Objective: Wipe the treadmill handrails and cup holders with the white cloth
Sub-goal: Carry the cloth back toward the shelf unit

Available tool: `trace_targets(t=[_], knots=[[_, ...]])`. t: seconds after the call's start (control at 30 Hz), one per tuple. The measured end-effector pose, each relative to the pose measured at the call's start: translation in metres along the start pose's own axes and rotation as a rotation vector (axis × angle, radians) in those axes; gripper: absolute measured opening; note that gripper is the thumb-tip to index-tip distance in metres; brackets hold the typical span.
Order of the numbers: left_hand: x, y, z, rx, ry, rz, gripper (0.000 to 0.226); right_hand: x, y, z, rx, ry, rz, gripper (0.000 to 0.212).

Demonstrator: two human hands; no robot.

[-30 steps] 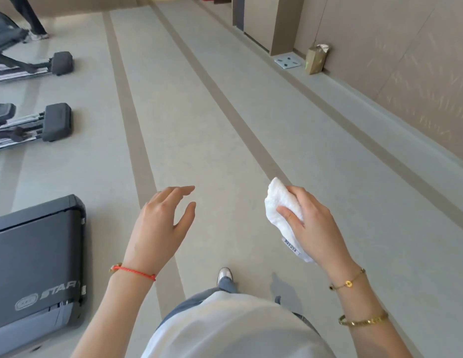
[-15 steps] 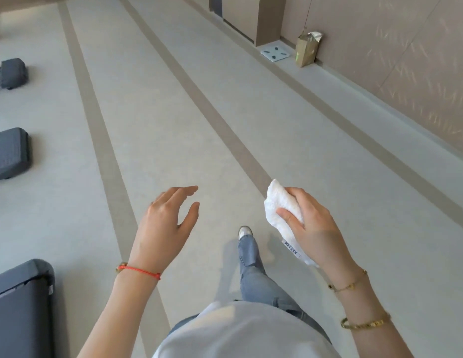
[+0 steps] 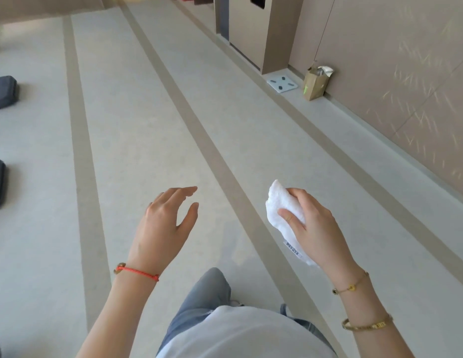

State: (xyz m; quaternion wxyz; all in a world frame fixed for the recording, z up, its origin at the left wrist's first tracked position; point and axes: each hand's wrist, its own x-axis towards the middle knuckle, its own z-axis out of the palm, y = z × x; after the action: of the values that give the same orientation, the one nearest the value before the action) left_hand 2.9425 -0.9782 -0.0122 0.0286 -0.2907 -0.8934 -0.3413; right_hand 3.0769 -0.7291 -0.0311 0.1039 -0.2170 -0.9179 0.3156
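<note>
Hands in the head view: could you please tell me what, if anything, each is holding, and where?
The right hand grips the bunched white terry cloth around its middle, thumb across the front. The left hand is open, holding nothing.

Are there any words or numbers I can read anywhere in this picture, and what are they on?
No text here can be read.
Tag on the white cloth, held in the right hand: blue print, too small and blurred to read.
Paper bag by the wall: a green mark, too blurred to tell.
White floor scale: dark pads only, no words or numbers.
Gold bangle: tiny dark marks, unreadable.
</note>
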Motion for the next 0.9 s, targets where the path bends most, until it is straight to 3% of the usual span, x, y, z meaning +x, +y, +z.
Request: trace_targets(t=[0.9], knots=[[0.669, -0.135, 0.143, -0.013, -0.067, 0.133, 0.027, 0.658, 0.045, 0.038, 0.023, 0.062, 0.048, 0.027]])
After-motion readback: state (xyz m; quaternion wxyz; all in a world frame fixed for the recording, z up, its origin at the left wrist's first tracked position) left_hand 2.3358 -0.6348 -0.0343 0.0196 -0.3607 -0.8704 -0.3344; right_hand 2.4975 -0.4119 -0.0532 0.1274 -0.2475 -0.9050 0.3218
